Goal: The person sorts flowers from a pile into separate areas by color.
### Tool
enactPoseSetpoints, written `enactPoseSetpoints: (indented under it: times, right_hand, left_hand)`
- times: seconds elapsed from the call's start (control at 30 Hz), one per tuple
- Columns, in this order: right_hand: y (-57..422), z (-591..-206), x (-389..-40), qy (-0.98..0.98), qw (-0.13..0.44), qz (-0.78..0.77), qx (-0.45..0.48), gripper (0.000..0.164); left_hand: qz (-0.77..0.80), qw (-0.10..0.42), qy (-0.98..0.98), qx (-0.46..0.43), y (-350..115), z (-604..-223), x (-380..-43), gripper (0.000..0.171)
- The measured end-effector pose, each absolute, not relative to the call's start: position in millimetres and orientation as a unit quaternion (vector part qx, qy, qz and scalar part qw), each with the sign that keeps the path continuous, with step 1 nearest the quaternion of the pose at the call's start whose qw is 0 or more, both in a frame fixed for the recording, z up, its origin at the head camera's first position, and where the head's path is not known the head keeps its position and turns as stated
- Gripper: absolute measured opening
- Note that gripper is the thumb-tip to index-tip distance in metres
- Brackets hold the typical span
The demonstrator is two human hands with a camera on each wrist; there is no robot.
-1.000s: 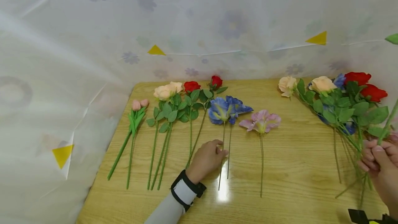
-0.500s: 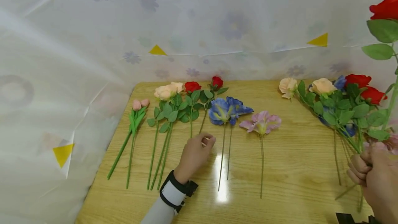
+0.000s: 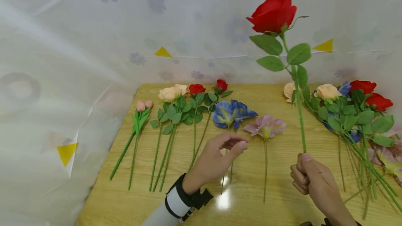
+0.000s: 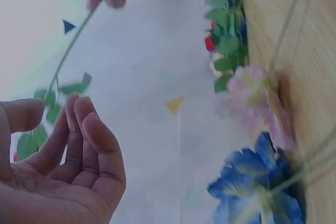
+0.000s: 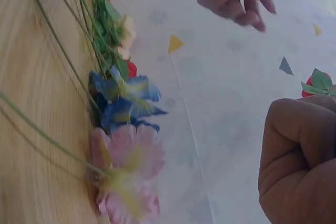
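Observation:
My right hand [image 3: 317,180] grips a long-stemmed red rose [image 3: 273,14] by the lower stem and holds it upright above the table. In the right wrist view that hand [image 5: 302,156] is curled into a fist, and part of the rose [image 5: 319,81] shows behind it. Over the stems of the blue flowers [image 3: 232,113] hovers my left hand [image 3: 220,154], fingers loosely bent and holding nothing. The left wrist view shows its palm [image 4: 63,187] bare, thumb apart from the fingertips. Just right of it lies a pink-purple flower [image 3: 265,127].
Pink tulips [image 3: 141,106], cream roses [image 3: 171,93] and red roses [image 3: 196,89] lie in a row on the left of the wooden table [image 3: 125,206]. A mixed pile with cream roses [image 3: 327,92] and red roses [image 3: 378,102] lies at the right. Behind hangs a patterned curtain [image 3: 201,16].
My right hand has lifted the red rose off the right-hand pile and brought it left toward the middle. My left hand shifted left, then back right over the blue flowers' stems.

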State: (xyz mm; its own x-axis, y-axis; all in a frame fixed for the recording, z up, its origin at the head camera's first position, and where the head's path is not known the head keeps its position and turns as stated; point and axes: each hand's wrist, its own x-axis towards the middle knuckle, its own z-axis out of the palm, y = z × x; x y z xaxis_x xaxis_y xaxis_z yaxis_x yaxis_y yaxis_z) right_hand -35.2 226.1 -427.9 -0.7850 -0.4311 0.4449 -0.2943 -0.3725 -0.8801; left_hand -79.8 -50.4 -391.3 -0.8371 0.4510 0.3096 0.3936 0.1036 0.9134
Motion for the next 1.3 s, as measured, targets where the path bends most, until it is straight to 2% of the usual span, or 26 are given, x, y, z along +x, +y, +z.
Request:
enactPoseSetpoints:
  times: [0.27, 0.57, 0.77, 0.97, 1.07, 1.2, 1.3]
  right_hand:
    - [173.1, -429.1, -32.0, 0.577, 0.08, -0.742, -0.331, 0.041]
    - [147.8, -428.6, -34.9, 0.55, 0.108, -0.748, -0.356, 0.044]
    - [143.2, -425.9, -35.1, 0.59, 0.123, -0.725, -0.333, 0.043]
    - [151.6, -424.2, -34.2, 0.653, 0.123, -0.677, -0.317, 0.041]
    - [164.2, -424.6, -35.0, 0.682, 0.144, -0.658, -0.285, 0.033]
    - [194.6, -425.1, -38.3, 0.714, 0.165, -0.642, -0.225, 0.029]
    - [228.8, -426.1, -39.3, 0.774, 0.135, -0.593, -0.174, 0.034]
  left_hand:
    - [0.689, 0.095, 0.644, 0.318, -23.1, -379.5, -75.3, 0.034]
    - [0.752, 0.053, 0.574, 0.32, -12.2, -376.8, -68.7, 0.025]
    - [0.758, 0.05, 0.568, 0.316, -17.7, -376.3, -66.3, 0.024]
    - [0.758, 0.027, 0.571, 0.314, -22.6, -374.4, -67.0, 0.024]
    - [0.752, 0.006, 0.582, 0.309, -26.5, -372.3, -68.5, 0.024]
    - [0.74, -0.023, 0.605, 0.292, -33.9, -373.0, -71.9, 0.025]
    - [0.735, -0.035, 0.618, 0.277, -41.5, -375.9, -74.3, 0.025]
